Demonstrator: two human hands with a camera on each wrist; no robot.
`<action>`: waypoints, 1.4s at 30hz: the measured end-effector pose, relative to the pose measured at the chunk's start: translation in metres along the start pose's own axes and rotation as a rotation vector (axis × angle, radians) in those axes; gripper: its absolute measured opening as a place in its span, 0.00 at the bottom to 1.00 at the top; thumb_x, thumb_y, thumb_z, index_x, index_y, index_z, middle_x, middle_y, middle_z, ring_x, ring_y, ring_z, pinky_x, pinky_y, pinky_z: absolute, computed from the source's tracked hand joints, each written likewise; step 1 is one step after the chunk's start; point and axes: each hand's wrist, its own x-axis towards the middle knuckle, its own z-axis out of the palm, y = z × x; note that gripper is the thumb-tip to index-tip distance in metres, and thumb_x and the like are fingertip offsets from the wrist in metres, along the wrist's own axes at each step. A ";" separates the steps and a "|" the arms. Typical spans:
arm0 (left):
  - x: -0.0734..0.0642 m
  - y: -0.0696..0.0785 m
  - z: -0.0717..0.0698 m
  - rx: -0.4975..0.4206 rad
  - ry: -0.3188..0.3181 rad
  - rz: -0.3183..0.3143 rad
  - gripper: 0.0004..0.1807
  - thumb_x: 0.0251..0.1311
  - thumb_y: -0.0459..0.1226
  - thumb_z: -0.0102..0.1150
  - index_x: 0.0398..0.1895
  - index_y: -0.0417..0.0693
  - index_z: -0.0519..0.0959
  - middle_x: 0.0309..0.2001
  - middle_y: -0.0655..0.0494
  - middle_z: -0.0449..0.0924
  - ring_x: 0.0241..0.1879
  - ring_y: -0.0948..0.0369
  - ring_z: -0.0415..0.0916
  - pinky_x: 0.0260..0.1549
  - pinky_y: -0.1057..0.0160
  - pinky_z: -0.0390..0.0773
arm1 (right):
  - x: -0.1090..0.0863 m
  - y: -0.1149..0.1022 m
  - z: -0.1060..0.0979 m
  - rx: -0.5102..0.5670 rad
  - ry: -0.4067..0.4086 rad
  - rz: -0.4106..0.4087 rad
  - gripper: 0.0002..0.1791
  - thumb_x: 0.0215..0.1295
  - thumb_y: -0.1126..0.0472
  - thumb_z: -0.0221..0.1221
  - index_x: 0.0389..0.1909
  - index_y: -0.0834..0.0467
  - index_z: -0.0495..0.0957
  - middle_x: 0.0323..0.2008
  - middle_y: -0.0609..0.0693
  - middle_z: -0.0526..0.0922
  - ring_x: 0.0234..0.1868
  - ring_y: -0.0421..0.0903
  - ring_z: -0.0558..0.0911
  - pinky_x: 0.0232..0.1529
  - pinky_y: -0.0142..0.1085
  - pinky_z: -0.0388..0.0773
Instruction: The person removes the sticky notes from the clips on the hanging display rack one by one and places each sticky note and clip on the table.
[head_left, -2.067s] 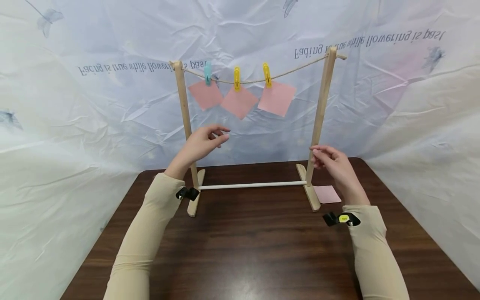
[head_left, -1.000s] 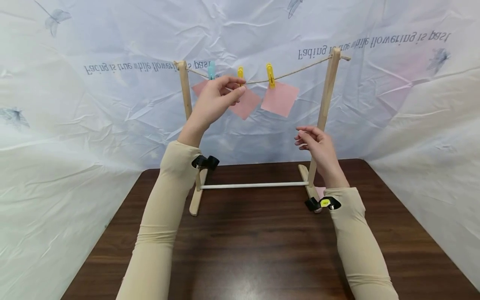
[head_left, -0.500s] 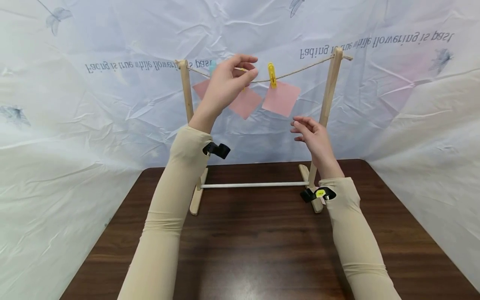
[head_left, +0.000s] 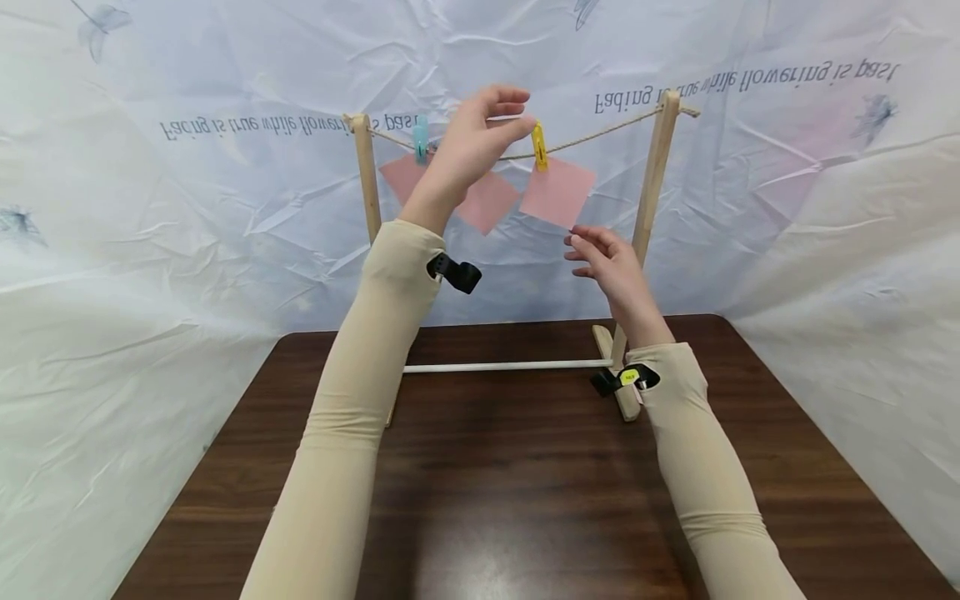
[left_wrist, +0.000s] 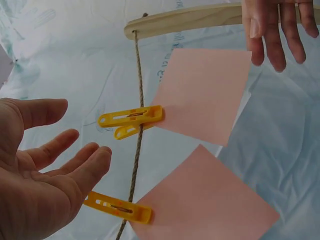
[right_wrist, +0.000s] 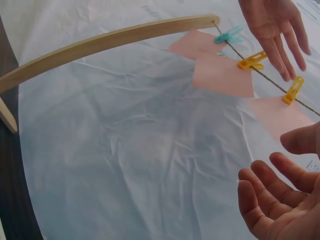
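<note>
My left hand (head_left: 476,137) is raised at the rope (head_left: 603,132), thumb beside the right-hand yellow clothespin (head_left: 540,148). In the left wrist view, its spread fingers stand apart from that yellow clip (left_wrist: 132,117). The clip pins a square pink paper (head_left: 558,193) to the rope. Just under the paper's lower corner is my right hand (head_left: 615,271), fingers loosely bent and holding nothing. A second pink paper (head_left: 489,202) hangs in the middle; its yellow clothespin (left_wrist: 120,207) is hidden behind my left hand in the head view. A light-blue clothespin (head_left: 421,140) holds a third paper (head_left: 399,175).
Wooden posts (head_left: 652,192) carry the rope, joined low down by a white rod (head_left: 510,366). The stand sits at the back of a dark wood table (head_left: 487,483). Behind hangs a wrinkled printed curtain (head_left: 300,208). My right sleeve (head_left: 697,450) overlaps the stand's right foot (head_left: 626,404).
My left hand has risen and moved right, past the middle clip to the right-hand yellow clothespin. My right hand has moved up and left, from beside the post to the paper's lower corner.
</note>
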 end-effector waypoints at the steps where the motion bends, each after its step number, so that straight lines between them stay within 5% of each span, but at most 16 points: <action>1: 0.001 0.000 0.001 0.008 -0.006 -0.006 0.27 0.70 0.43 0.60 0.70 0.52 0.70 0.69 0.55 0.69 0.66 0.63 0.69 0.58 0.68 0.71 | 0.001 0.000 0.001 0.003 0.000 0.002 0.27 0.77 0.50 0.55 0.69 0.61 0.69 0.63 0.60 0.75 0.57 0.50 0.78 0.57 0.46 0.76; 9: 0.009 -0.007 0.009 0.019 -0.032 -0.057 0.28 0.71 0.44 0.59 0.72 0.50 0.69 0.70 0.55 0.69 0.67 0.64 0.67 0.62 0.69 0.68 | 0.002 -0.004 0.008 0.020 0.001 0.010 0.26 0.77 0.50 0.55 0.68 0.60 0.69 0.57 0.54 0.79 0.54 0.47 0.79 0.55 0.43 0.76; 16: 0.013 -0.016 0.012 0.012 -0.022 -0.057 0.25 0.72 0.40 0.58 0.70 0.47 0.71 0.65 0.52 0.74 0.64 0.60 0.71 0.57 0.70 0.72 | 0.002 -0.005 0.011 0.053 0.010 -0.015 0.16 0.76 0.53 0.56 0.56 0.60 0.76 0.53 0.54 0.82 0.49 0.45 0.82 0.52 0.42 0.77; 24: 0.012 -0.017 0.015 -0.124 -0.033 -0.078 0.25 0.69 0.34 0.61 0.69 0.46 0.72 0.63 0.50 0.75 0.59 0.59 0.75 0.51 0.68 0.79 | 0.004 -0.005 0.014 0.074 -0.007 -0.037 0.16 0.76 0.56 0.56 0.55 0.63 0.77 0.47 0.49 0.84 0.45 0.44 0.83 0.47 0.36 0.79; 42: 0.009 -0.014 0.021 -0.125 -0.041 -0.042 0.29 0.70 0.39 0.60 0.72 0.45 0.69 0.62 0.51 0.75 0.58 0.60 0.75 0.50 0.69 0.79 | 0.005 -0.011 0.010 0.099 0.020 -0.033 0.13 0.77 0.53 0.55 0.50 0.57 0.80 0.39 0.47 0.84 0.43 0.46 0.83 0.47 0.39 0.79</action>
